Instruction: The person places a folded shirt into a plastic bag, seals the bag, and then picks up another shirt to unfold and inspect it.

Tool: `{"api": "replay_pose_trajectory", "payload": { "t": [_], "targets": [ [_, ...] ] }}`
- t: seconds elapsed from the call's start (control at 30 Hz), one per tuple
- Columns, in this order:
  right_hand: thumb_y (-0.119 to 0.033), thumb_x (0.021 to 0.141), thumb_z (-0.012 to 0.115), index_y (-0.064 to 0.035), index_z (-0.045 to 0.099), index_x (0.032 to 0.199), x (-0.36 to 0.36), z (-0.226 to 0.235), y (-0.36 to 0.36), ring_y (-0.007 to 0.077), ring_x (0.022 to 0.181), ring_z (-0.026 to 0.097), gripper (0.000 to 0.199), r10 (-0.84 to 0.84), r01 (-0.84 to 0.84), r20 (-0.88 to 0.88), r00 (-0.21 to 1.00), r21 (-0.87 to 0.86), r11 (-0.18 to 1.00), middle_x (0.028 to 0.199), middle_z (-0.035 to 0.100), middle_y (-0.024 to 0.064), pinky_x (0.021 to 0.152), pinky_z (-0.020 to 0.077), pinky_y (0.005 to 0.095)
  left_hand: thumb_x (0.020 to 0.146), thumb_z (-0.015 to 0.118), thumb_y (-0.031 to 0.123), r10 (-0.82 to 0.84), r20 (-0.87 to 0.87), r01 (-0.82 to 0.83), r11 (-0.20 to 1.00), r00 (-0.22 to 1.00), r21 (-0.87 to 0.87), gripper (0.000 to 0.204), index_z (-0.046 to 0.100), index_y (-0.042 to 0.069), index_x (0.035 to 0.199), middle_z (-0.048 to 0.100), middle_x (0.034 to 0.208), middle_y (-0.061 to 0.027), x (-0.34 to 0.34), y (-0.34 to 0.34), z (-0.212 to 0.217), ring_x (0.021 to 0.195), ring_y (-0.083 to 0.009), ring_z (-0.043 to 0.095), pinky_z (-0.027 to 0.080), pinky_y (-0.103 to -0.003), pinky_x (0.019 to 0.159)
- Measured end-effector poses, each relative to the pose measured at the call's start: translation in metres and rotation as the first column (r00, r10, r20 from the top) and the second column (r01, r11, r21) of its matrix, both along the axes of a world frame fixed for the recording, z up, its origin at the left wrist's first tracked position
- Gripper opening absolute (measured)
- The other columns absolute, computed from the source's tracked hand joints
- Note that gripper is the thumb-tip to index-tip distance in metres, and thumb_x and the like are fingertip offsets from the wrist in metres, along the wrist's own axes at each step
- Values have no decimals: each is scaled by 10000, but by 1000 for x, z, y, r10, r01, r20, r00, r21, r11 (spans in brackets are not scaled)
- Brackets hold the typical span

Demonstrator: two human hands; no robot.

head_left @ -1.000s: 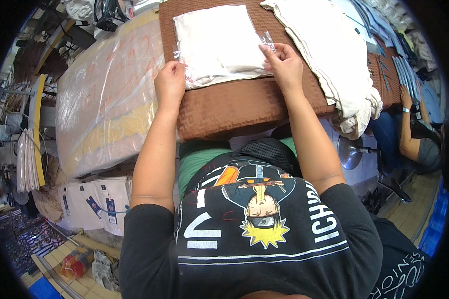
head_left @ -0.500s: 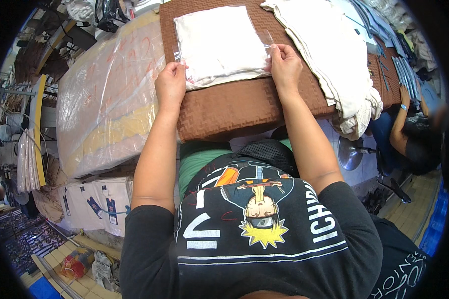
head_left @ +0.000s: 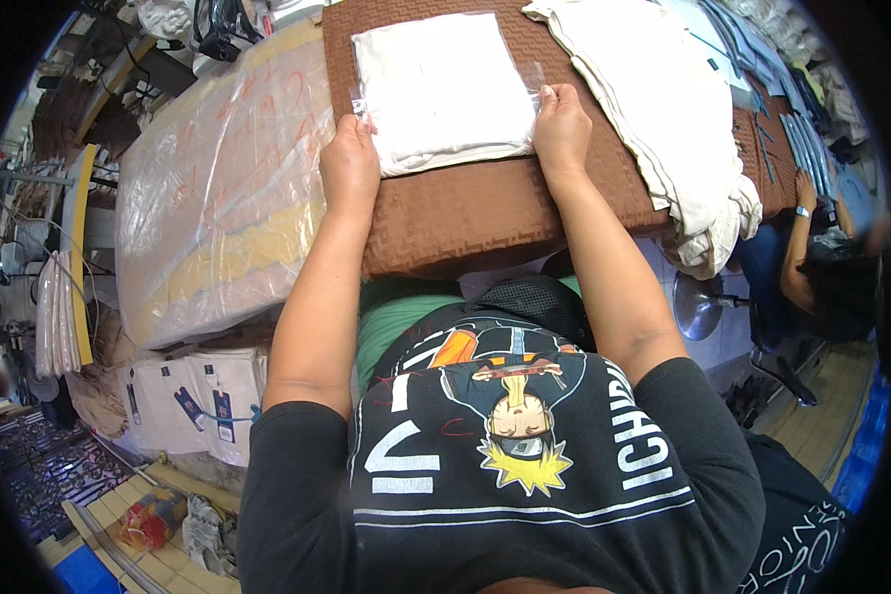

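A folded white garment [head_left: 441,84] lies flat inside a clear plastic bag [head_left: 531,77] on the brown cloth-covered table [head_left: 455,223]. My left hand [head_left: 350,158] pinches the bag's edge at the near left side of the garment. On the other side, my right hand [head_left: 563,124] is closed on the bag's right edge, thumb and fingers together. The plastic sticks out a little past the garment beside both hands. Beyond my right hand, a pile of loose cream-white garments [head_left: 643,109] spreads over the table and hangs off its near edge.
To the left stands a large plastic-wrapped bale [head_left: 218,178], with tagged folded garments [head_left: 193,406] below it. At the far right a co-worker's arm [head_left: 802,223] rests by stacked blue packs [head_left: 800,148]. A round metal stool [head_left: 698,305] is under the table's right side.
My left hand has moved slightly right and up along the bag's edge. My right hand has shifted slightly left and up. The bagged garment sits a touch farther right.
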State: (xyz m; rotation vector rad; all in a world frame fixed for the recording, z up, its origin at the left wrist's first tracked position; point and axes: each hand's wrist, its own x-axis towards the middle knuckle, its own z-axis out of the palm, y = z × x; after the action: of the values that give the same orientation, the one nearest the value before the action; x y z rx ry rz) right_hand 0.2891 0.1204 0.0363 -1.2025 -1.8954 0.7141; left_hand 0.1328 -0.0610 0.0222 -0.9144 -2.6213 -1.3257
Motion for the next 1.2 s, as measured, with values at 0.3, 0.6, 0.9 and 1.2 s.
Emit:
{"api": "replay_pose_trajectory", "payload": {
  "t": [0.3, 0.6, 0.9, 1.2],
  "targets": [
    [-243, 897, 511, -20, 594, 882, -3, -2, 10, 370, 818, 618, 239, 23, -27, 187, 982, 21, 999, 819, 645, 201, 749, 458, 437, 912, 446, 207, 14, 33, -11, 996, 999, -86, 239, 596, 42, 825, 622, 712, -207, -2, 1, 2, 730, -383, 613, 462, -445, 663],
    [-236, 896, 503, -14, 596, 897, -6, -9, 19, 375, 886, 610, 241, 47, -65, 295, 954, 51, 997, 894, 644, 214, 796, 457, 440, 882, 408, 244, 1, 126, 28, 974, 992, -225, 315, 615, 18, 809, 642, 748, -199, -11, 4, 8, 782, -383, 618, 466, -445, 752],
    [-235, 906, 490, -15, 582, 921, -7, 3, 9, 384, 890, 606, 240, 44, -55, 354, 934, 20, 998, 902, 639, 223, 795, 457, 450, 846, 455, 194, 97, -83, -119, 937, 992, -327, 227, 589, 40, 946, 634, 835, -226, 1, 2, 21, 837, -392, 610, 470, -457, 773],
    [-223, 899, 500, -19, 581, 912, -3, -4, 18, 390, 863, 609, 220, 40, -83, 385, 922, 97, 992, 852, 644, 216, 771, 463, 453, 863, 504, 173, -483, -557, 463, 866, 676, -190, 403, 469, 67, 1250, 453, 1307, -159, 31, 45, 30, 1210, -354, 416, 331, -448, 1011]
  ]
}}
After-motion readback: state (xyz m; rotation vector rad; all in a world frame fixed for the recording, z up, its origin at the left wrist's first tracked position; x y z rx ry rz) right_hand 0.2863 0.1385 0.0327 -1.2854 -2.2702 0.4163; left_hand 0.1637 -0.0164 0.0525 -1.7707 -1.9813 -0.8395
